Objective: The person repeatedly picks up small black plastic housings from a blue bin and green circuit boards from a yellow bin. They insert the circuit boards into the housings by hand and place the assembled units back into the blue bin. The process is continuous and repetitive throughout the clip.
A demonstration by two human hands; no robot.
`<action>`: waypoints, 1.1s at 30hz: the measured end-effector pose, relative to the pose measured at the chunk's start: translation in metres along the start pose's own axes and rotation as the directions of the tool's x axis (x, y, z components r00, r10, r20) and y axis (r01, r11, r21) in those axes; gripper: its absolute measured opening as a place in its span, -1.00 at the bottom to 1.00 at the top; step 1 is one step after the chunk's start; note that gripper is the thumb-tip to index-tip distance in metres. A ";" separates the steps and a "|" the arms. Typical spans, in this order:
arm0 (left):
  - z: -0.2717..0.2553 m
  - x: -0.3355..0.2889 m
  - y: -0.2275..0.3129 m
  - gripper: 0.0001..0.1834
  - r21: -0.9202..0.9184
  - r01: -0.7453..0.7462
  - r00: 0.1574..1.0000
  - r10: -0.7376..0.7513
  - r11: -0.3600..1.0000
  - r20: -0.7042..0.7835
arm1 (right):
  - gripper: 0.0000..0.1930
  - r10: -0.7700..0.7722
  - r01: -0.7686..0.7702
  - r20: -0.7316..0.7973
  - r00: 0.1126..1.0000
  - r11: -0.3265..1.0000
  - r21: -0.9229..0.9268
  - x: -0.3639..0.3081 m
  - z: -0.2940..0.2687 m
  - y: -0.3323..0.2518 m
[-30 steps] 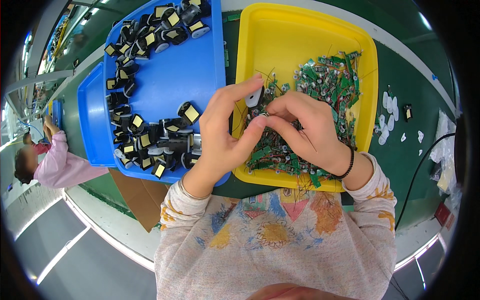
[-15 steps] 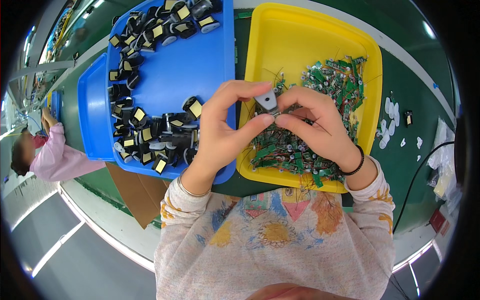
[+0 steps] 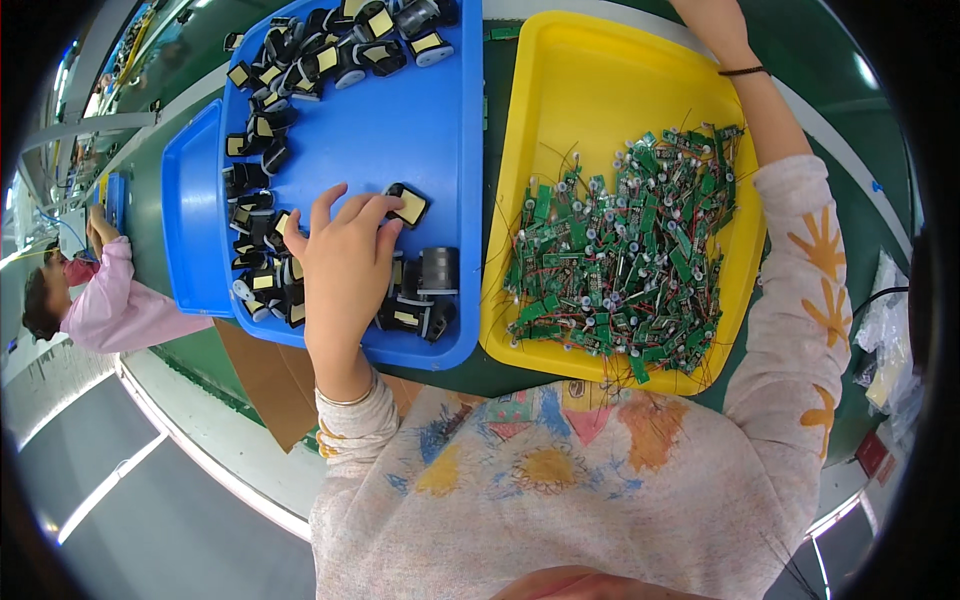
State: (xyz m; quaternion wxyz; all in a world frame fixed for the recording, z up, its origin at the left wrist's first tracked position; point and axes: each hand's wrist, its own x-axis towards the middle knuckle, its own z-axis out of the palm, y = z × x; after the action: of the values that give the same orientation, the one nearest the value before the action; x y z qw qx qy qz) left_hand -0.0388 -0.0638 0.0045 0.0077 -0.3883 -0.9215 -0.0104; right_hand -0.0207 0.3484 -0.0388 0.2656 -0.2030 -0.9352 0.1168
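Green worktop supports a blue tray, inside which the left hand, clamping indeterminable, contacts a black housing, probably light, stiff and best side-gripped, while the right hand, finger state cropped, lies right of the tray

Left: co-worker in pink beside green surface – brown cardboard at its near edge | Right: clear plastic bags, black cable by them – dark red box below | Lower left: grey floor
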 end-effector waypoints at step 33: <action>0.007 0.019 0.087 -0.71 -0.968 0.023 1.000 -0.005 -0.249 0.025 | -0.81 0.025 -0.397 0.405 0.914 -0.149 0.906 -0.157 -0.073 -0.161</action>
State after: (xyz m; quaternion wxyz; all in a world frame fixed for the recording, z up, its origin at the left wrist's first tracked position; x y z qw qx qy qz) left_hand 0.0106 0.0107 -0.0011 -0.3072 -0.2337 -0.5610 -0.7323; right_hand 0.0896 0.1441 0.0034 0.1835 -0.0731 -0.5119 0.8360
